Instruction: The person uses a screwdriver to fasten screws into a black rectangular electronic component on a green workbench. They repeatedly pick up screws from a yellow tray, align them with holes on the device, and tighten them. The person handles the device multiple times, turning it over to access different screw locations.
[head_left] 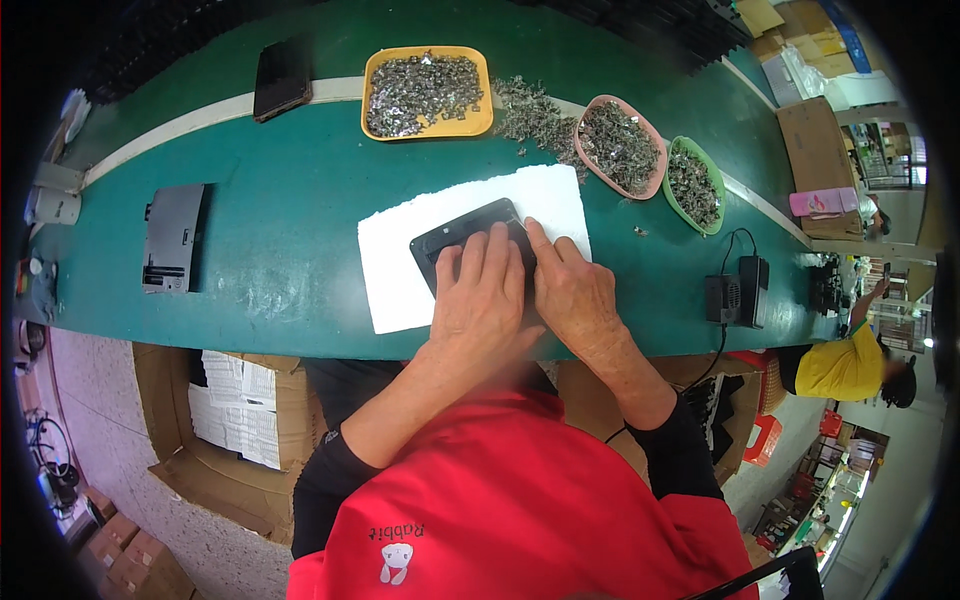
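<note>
A: What do the containers hold?

B: The yellow tray (465, 125) holds a layer of small, shiny metal pieces (425, 90). The pink tray (661, 158) is heaped with duller, spiky-looking bits, and the green tray (711, 229) beside it has similar ones. A loose pile (535, 112) of the same sort lies between the yellow and pink trays. Below the table edge, a cardboard box (220, 495) contains white sheets (235, 405).

A: And the part being worked on?

B: The flat black panel (462, 226) lies tilted on a white sheet (390, 275), mostly under the left hand (480, 295). That hand is spread, fingers extended across the panel, pressing or resting rather than clutching.

A: The other hand?

B: The right hand (580, 300) has its index finger stretched to the panel's upper right corner, its other fingers curled. Whether it pinches anything, I can't tell.

A: Textures?

B: The panel is smooth with rounded corners; the white sheet has ragged edges, like foam; the green tabletop (280, 230) shows pale scuffs.
</note>
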